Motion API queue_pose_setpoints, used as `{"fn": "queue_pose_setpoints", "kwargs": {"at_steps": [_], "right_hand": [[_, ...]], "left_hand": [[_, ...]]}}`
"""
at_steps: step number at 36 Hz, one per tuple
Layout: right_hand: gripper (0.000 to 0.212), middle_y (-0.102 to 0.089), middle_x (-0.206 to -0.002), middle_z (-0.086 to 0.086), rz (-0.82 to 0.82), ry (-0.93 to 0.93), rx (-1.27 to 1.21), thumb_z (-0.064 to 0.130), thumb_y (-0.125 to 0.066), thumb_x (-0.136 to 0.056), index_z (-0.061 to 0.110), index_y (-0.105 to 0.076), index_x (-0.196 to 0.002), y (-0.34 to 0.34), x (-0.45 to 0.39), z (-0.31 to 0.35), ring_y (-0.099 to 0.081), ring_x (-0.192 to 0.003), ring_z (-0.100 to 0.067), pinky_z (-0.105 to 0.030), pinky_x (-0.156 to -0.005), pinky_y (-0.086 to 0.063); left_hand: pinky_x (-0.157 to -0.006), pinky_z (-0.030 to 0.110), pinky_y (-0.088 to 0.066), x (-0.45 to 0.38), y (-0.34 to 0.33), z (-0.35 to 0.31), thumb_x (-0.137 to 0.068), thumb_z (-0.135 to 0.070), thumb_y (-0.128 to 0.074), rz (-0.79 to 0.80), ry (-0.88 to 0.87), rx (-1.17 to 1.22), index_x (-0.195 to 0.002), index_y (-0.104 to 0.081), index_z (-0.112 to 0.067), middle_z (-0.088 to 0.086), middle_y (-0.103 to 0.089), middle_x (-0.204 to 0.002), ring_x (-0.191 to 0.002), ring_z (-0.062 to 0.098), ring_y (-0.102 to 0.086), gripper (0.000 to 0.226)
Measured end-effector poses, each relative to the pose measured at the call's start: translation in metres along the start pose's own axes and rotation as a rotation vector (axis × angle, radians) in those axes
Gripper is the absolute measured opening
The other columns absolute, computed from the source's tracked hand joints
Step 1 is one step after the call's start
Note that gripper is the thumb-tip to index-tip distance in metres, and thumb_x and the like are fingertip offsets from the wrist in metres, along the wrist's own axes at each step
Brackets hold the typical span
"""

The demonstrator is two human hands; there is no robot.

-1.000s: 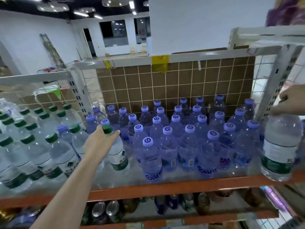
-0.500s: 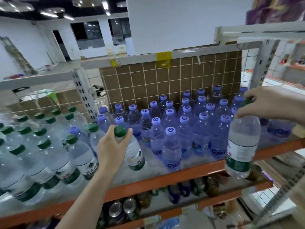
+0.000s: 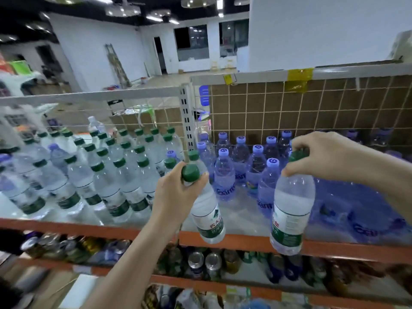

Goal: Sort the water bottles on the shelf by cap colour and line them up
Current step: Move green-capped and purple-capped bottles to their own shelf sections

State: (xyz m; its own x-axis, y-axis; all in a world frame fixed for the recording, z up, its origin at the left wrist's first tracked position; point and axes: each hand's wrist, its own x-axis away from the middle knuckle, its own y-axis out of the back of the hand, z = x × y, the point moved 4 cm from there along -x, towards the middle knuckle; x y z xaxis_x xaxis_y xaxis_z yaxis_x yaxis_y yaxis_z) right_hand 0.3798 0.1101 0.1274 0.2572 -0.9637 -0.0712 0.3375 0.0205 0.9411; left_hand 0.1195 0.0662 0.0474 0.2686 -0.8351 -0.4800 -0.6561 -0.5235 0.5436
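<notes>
Sorting mostly done, judged from layout. Left hand (image 3: 176, 192) gripped neck of green-capped bottle (image 3: 206, 210); right hand (image 3: 323, 157) pinched cap of second green-capped bottle (image 3: 289, 210), both held at shelf edge (image 3: 133, 230). Green-capped rows (image 3: 107, 175) left of left hand, stray purple caps (image 3: 53, 147) among them; purple-capped bottles (image 3: 245, 166) between hands.

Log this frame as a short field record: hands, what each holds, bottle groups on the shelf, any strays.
left hand: grips a green-capped bottle by the neck, tilted, in front of the shelf edge
right hand: holds a second green-capped bottle by its cap, hanging over the shelf edge
green-cap group: left section of the shelf
purple-cap group: right section
strays: a purple-capped bottle among the green caps
lower shelf: cans
</notes>
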Motion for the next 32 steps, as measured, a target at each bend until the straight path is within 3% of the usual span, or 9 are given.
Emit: {"fn": "queue_pose_setpoints", "kwargs": {"at_steps": [4,6,9,17,24,27,30,32], "right_hand": [[0.041,-0.051,-0.062,0.0,-0.003,0.123,-0.012,0.044,-0.075,-0.072,0.01,-0.051,-0.069,-0.013,-0.012,0.029,-0.047,-0.06,-0.016,-0.031,-0.055,-0.033],[0.04,-0.051,-0.063,0.001,-0.001,0.173,-0.019,0.045,-0.075,-0.072,0.013,-0.052,-0.069,-0.02,-0.016,0.044,-0.047,-0.059,-0.015,-0.031,-0.055,-0.033],[0.037,-0.051,-0.065,0.001,0.02,0.247,-0.029,0.046,-0.074,-0.072,0.016,-0.052,-0.068,-0.03,-0.022,0.069,-0.047,-0.062,-0.015,-0.031,-0.055,-0.034],[0.04,-0.043,-0.067,0.004,0.119,0.394,0.024,0.045,-0.072,-0.076,0.022,-0.042,-0.064,-0.06,-0.035,0.153,-0.04,-0.061,-0.011,-0.028,-0.055,-0.03],[0.048,-0.032,-0.065,0.001,0.128,0.384,-0.057,0.041,-0.075,-0.074,0.013,-0.036,-0.066,-0.101,-0.044,0.235,-0.03,-0.058,-0.016,-0.032,-0.058,-0.025],[0.046,-0.037,-0.066,0.0,0.134,0.367,-0.05,0.042,-0.074,-0.076,0.013,-0.04,-0.067,-0.118,-0.046,0.276,-0.033,-0.06,-0.016,-0.033,-0.059,-0.028],[0.043,-0.047,-0.072,-0.006,0.146,0.342,-0.033,0.045,-0.072,-0.078,0.011,-0.047,-0.073,-0.135,-0.048,0.315,-0.045,-0.067,-0.02,-0.035,-0.061,-0.035],[0.044,-0.044,-0.071,-0.004,0.136,0.341,-0.06,0.045,-0.072,-0.078,0.012,-0.043,-0.071,-0.145,-0.05,0.338,-0.038,-0.064,-0.018,-0.034,-0.06,-0.031]], "left_hand": [[-0.054,0.023,-0.039,0.008,0.022,0.014,-0.081,-0.05,-0.065,-0.027,0.041,-0.082,-0.078,-0.056,-0.012,-0.001,-0.058,-0.064,-0.056,0.015,-0.05,0.039],[-0.059,0.018,-0.042,0.012,0.034,0.02,-0.081,-0.049,-0.066,-0.049,0.068,-0.109,-0.082,-0.058,-0.016,-0.004,-0.062,-0.068,-0.061,0.009,-0.056,0.034],[-0.056,0.008,-0.038,0.019,0.056,0.031,-0.082,-0.044,-0.068,-0.091,0.098,-0.11,-0.074,-0.053,-0.024,-0.01,-0.055,-0.06,-0.057,-0.003,-0.051,0.026],[-0.052,0.011,-0.035,0.018,0.122,0.077,-0.084,-0.043,-0.066,-0.114,0.108,-0.165,-0.065,-0.045,-0.022,-0.008,-0.047,-0.056,-0.05,0.005,-0.041,0.035],[-0.051,0.012,-0.034,0.006,0.192,0.135,-0.085,-0.041,-0.066,-0.116,0.112,-0.189,-0.062,-0.04,-0.02,-0.008,-0.042,-0.053,-0.049,0.007,-0.038,0.04],[-0.05,0.014,-0.033,-0.001,0.226,0.165,-0.084,-0.044,-0.066,-0.114,0.129,-0.197,-0.071,-0.041,-0.013,-0.009,-0.045,-0.056,-0.052,0.008,-0.041,0.042],[-0.051,0.016,-0.03,-0.007,0.258,0.192,-0.083,-0.045,-0.066,-0.105,0.145,-0.19,-0.083,-0.045,-0.018,-0.013,-0.047,-0.06,-0.055,0.004,-0.043,0.034],[-0.055,0.023,-0.036,-0.012,0.278,0.208,-0.083,-0.044,-0.067,-0.1,0.156,-0.17,-0.083,-0.045,-0.019,-0.014,-0.049,-0.062,-0.059,0.011,-0.046,0.033]]}}
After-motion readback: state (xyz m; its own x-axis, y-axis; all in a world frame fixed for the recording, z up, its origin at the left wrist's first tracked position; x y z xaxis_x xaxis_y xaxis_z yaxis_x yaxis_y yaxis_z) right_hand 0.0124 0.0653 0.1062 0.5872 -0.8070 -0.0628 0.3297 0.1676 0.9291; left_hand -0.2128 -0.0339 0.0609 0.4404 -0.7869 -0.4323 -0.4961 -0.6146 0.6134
